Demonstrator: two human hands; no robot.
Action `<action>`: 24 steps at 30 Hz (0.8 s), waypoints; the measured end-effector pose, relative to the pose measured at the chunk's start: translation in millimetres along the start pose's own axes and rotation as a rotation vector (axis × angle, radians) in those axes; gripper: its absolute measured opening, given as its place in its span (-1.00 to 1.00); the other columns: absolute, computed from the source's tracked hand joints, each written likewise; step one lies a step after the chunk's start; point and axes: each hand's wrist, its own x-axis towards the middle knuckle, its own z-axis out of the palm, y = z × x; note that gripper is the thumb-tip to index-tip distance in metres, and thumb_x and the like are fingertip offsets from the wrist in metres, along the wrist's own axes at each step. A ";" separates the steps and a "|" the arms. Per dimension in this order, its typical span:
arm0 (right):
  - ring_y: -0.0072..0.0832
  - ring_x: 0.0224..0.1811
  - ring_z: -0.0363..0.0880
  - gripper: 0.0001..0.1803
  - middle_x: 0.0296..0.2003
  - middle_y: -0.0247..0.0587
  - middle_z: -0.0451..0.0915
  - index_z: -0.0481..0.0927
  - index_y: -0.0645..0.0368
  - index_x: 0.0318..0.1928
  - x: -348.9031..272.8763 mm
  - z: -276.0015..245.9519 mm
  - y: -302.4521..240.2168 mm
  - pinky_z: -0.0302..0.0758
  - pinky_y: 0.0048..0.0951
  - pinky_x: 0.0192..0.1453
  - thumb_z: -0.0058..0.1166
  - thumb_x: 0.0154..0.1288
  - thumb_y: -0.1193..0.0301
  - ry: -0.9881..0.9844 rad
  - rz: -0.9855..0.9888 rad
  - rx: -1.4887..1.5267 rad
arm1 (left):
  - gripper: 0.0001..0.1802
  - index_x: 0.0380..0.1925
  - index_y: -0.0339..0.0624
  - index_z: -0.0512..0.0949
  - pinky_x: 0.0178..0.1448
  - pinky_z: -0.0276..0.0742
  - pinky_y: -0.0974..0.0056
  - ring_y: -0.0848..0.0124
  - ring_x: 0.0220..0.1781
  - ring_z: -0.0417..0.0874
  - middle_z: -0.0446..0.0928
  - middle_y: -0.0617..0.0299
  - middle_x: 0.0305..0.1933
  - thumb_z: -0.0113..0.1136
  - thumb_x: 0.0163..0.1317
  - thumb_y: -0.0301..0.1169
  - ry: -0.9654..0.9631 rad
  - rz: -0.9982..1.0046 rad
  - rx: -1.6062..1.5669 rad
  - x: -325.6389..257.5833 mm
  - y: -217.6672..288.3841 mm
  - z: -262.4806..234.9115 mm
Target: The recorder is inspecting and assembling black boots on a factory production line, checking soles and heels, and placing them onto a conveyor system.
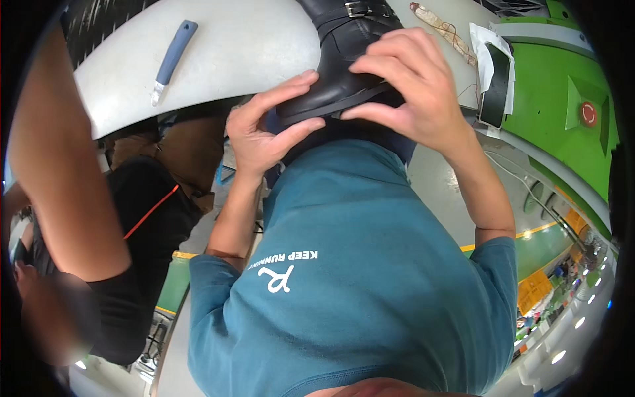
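Note:
A black leather boot (pixel 344 78) with a buckled strap lies at the table's near edge, its toe pointing toward me and its shaft running out of view at the top. My left hand (pixel 261 126) grips the toe from the left, fingers over the upper and thumb along the sole's edge. From the right, my right hand (pixel 423 89) closes round the boot's side, with curled fingers above and the thumb near the sole edge. The underside of the sole is mostly hidden.
On the white table (pixel 258 46) lies a blue-handled scraper-like tool (pixel 173 54) at left. A thread-wrapped stick (pixel 444 32) and a dark phone-like device (pixel 495 86) are at right. Beyond stands a green machine (pixel 549 99) with a red button. A co-worker's arm (pixel 66 159) reaches in at left.

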 end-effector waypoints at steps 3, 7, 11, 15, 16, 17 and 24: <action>-0.19 -0.01 0.66 -0.45 -0.09 -0.33 0.71 0.78 0.08 -0.05 -13.2 -5.5 7.7 0.54 -0.19 0.06 0.67 -0.08 0.20 -0.029 -0.093 -0.027 | -0.40 0.12 -0.31 0.78 0.47 0.73 0.05 0.03 0.36 0.83 0.82 -0.09 0.25 0.79 0.03 -0.47 -0.035 0.184 0.324 20.9 21.8 6.4; -0.24 -0.03 0.66 -0.59 -0.14 -0.31 0.71 0.77 0.06 -0.09 -13.2 -4.2 9.6 0.50 -0.20 0.00 0.63 0.03 0.32 -0.046 -0.109 0.032 | -0.42 0.08 -0.34 0.78 0.48 0.72 0.00 -0.02 0.38 0.81 0.81 -0.17 0.25 0.80 0.03 -0.46 -0.099 0.268 0.439 36.3 30.6 24.7; -0.26 -0.10 0.65 -0.65 -0.19 -0.29 0.69 0.74 0.08 -0.13 -0.9 -15.8 11.4 0.50 -0.20 -0.03 0.59 0.06 0.45 -0.216 -0.016 0.140 | -0.52 -0.10 -0.37 0.79 0.43 0.76 0.00 -0.04 0.34 0.84 0.84 -0.18 0.15 0.82 0.00 -0.46 -0.081 0.275 0.404 39.4 25.7 28.8; -0.32 -0.23 0.60 -0.65 -0.28 -0.29 0.63 0.66 0.18 -0.24 16.4 -20.7 16.2 0.57 -0.29 -0.09 0.60 0.00 0.58 -0.343 0.154 0.311 | -0.60 -0.17 -0.40 0.78 0.43 0.75 -0.01 -0.07 0.30 0.85 0.84 -0.23 0.11 0.80 0.01 -0.54 -0.069 0.205 0.364 38.1 25.9 30.8; -0.35 -0.24 0.60 -0.64 -0.29 -0.30 0.62 0.65 0.18 -0.24 18.7 -20.2 17.6 0.58 -0.33 -0.11 0.60 -0.02 0.59 -0.376 0.222 0.371 | -0.61 -0.18 -0.41 0.78 0.43 0.75 -0.01 -0.08 0.30 0.85 0.84 -0.24 0.11 0.79 0.01 -0.56 -0.069 0.193 0.354 37.4 25.6 31.1; -0.38 -0.24 0.60 -0.63 -0.29 -0.32 0.63 0.66 0.18 -0.25 20.3 -20.0 17.2 0.58 -0.37 -0.14 0.61 -0.04 0.59 -0.347 0.266 0.380 | -0.62 -0.19 -0.42 0.78 0.43 0.75 -0.01 -0.09 0.30 0.85 0.84 -0.25 0.11 0.78 0.01 -0.58 -0.069 0.189 0.342 38.7 25.7 31.6; -0.38 0.21 0.69 -0.20 0.17 -0.25 0.76 0.71 0.10 0.27 11.1 -27.6 53.2 0.58 -0.28 0.23 0.78 0.01 0.21 -0.103 0.389 0.176 | -0.63 -0.22 -0.38 0.77 0.38 0.77 -0.03 -0.13 0.25 0.87 0.85 -0.24 0.06 0.77 -0.02 -0.57 -0.033 0.262 0.319 37.3 17.7 27.5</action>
